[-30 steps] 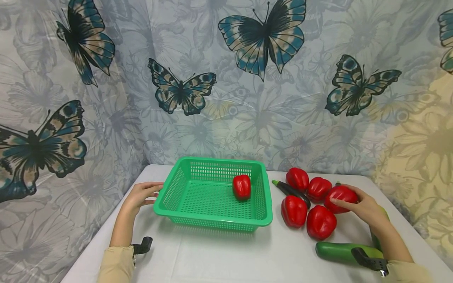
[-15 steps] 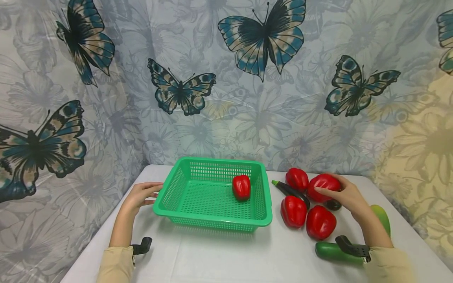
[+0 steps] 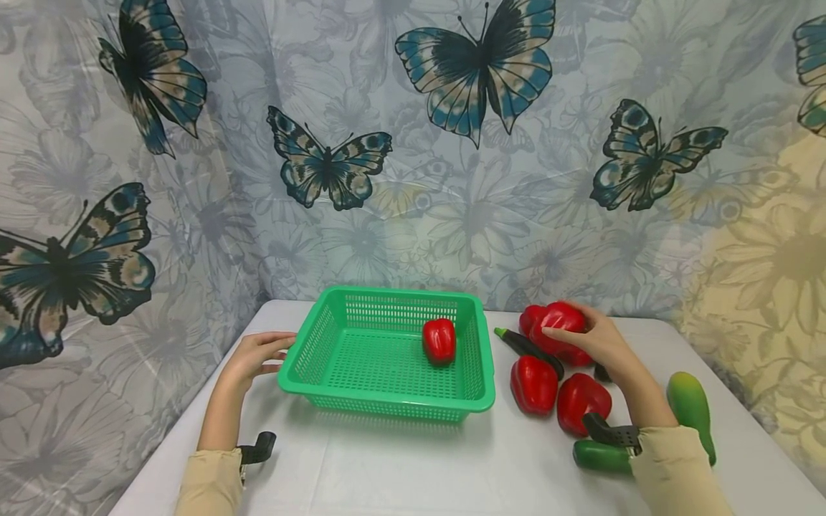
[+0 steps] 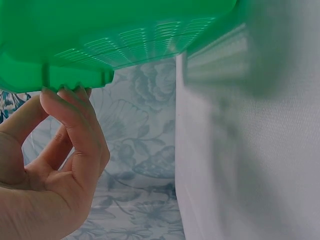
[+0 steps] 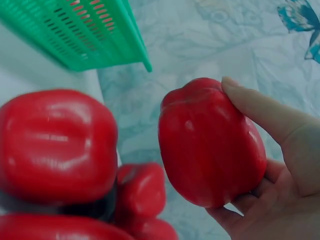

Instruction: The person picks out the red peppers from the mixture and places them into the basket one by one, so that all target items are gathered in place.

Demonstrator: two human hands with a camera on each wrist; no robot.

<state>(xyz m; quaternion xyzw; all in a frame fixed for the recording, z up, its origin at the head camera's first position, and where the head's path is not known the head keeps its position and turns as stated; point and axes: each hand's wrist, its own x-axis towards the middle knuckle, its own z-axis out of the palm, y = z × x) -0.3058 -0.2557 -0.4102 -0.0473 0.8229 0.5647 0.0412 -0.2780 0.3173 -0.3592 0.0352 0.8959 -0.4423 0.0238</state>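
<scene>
In the head view my right hand (image 3: 596,337) grips a red bell pepper (image 3: 558,322) above the other peppers on the right. The right wrist view shows the thumb along one side of this pepper (image 5: 207,142) and the fingers beneath it. My left hand (image 3: 252,356) is at the left side of a green perforated basket (image 3: 387,403). Its bent fingers touch the underside of the rim (image 4: 75,77) in the left wrist view. Inside the basket, toward its right side, lies another red bell pepper (image 3: 439,341).
Two red bell peppers (image 3: 534,385) (image 3: 584,403) lie right of the basket, with more partly hidden behind the held one. A slim dark eggplant (image 3: 521,345) lies among them. Nearer are a dark green cucumber-like vegetable (image 3: 600,456) and a yellow-green one (image 3: 689,401). Butterfly-patterned cloth (image 3: 452,215) rises behind the table.
My right hand has moved left with the bell pepper, away from the right side and over the other peppers. The left hand and the basket have stayed in place.
</scene>
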